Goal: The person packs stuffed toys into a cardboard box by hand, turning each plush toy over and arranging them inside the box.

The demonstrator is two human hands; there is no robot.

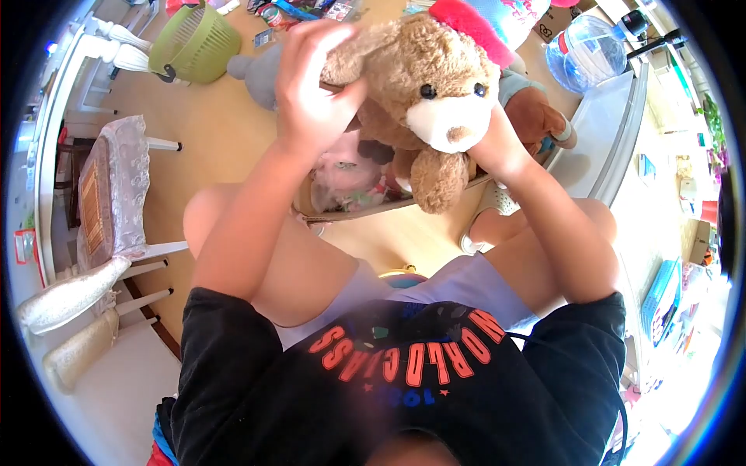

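A brown teddy bear (388, 70) with a white muzzle is held up in front of me, its face toward the camera. My left hand (315, 85) is closed around one of its furry limbs. Beside the bear's muzzle, my right hand (497, 144) grips it from the side and below; most of those fingers are hidden behind the head. Something red and fuzzy (470, 31) touches the top of the head. Under the bear, an open box (365, 211) holds pink and other plush toys. A reddish-brown plush toy (532, 116) lies to the right.
A green basket (194, 46) stands at the back left, near a grey plush toy (260, 78). At the right are a large clear water bottle (583, 54) and a white cabinet (594, 140). A lace-covered chair (124, 182) is at the left. Packets (303, 9) lie at the far edge.
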